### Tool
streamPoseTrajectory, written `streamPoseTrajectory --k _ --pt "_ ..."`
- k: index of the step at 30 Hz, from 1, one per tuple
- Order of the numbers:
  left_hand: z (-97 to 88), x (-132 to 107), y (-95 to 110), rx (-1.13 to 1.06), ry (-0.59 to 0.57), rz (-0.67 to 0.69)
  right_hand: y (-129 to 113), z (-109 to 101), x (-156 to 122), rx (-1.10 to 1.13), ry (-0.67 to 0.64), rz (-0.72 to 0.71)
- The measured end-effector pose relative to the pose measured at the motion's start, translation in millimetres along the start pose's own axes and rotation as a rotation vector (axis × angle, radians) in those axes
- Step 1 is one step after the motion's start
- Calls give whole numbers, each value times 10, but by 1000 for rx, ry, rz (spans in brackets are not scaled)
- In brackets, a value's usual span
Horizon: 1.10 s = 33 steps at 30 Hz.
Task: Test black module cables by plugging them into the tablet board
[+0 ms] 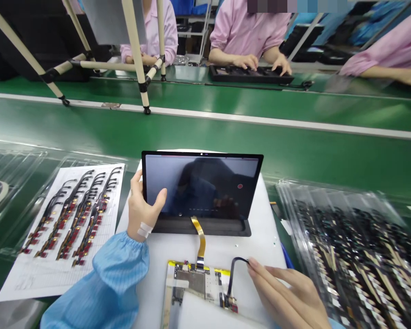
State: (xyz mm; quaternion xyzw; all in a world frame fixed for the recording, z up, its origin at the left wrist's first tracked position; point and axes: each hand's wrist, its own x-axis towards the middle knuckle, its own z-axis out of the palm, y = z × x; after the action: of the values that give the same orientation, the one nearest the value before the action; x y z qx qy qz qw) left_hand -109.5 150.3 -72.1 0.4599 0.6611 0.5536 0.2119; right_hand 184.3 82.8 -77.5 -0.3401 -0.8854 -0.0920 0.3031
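Note:
My left hand (145, 205) grips the left edge of a tablet screen (205, 185), thumb in front and fingers behind. The screen is lit and leans upright in a black stand (226, 227). From its lower edge a gold ribbon cable (201, 240) runs down to an opened tablet body with a circuit board (192, 281). A white sheet (208, 313) covers the lower part of that body. Between the fingertips of my right hand (287, 292) is the free end of a thin black cable (233, 269), which bends down to a small red-tipped part on the board.
Left, a paper sheet (30, 274) holds rows of similar cables (89, 214). Right, a clear plastic tray (287, 192) is filled with dark parts. Beyond the green bench (294, 155) stand a pipe frame (137, 55) and co-workers in pink, one touching a black tray (222, 75).

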Motion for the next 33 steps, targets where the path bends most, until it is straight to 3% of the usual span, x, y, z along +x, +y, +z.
streamPoseTrajectory --k 3,8,16,33 --pt "-27 -9 -20 -86 -37 13 -41 14 88 49 65 12" --pt "-54 -16 -46 -137 -37 27 8 38 73 -31 11 -31" --pt "-83 -1 -70 -82 26 53 20 120 110 -7 40 3" --pt "-81 6 -85 -98 28 6 64 165 76 -41 35 -30"
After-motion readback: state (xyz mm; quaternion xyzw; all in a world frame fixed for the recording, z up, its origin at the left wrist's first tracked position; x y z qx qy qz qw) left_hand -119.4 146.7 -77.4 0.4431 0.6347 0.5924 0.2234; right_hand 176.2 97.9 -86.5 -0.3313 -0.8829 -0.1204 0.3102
